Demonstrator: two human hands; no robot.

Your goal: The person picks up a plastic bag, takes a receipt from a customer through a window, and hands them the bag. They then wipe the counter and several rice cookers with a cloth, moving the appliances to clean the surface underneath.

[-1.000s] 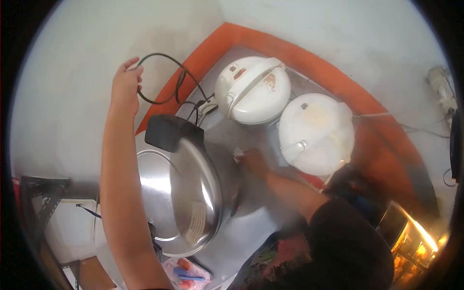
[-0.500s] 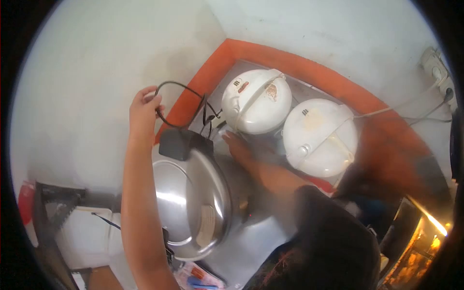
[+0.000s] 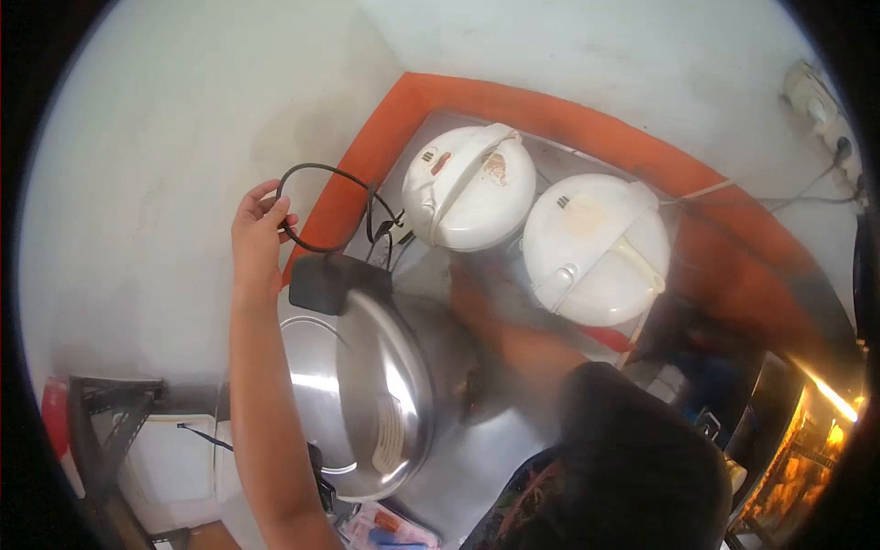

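Observation:
My left hand (image 3: 259,218) is raised near the wall, its thumb and fingers closed on a loop of black power cord (image 3: 316,167). The cord runs down behind a large steel rice cooker (image 3: 367,403) with a black hinge block (image 3: 323,284). My right hand (image 3: 467,289) reaches low between that cooker and two white rice cookers; it is smeared, and its fingers cannot be made out. The left white rice cooker (image 3: 469,188) and the right white rice cooker (image 3: 596,247) both have lids down and handles across the top.
An orange-painted wall band (image 3: 568,115) runs behind the cookers. A socket strip (image 3: 816,105) with plugged-in cables hangs on the right wall. At lower right is a glowing lit case (image 3: 797,458). A tray with papers (image 3: 390,527) lies below the steel cooker; a dark metal rack (image 3: 115,449) stands left.
The view has shifted slightly, moving the white cookers a little left and up. My left hand still holds the cord loop. My right hand has drawn back slightly from the cord's lower end.

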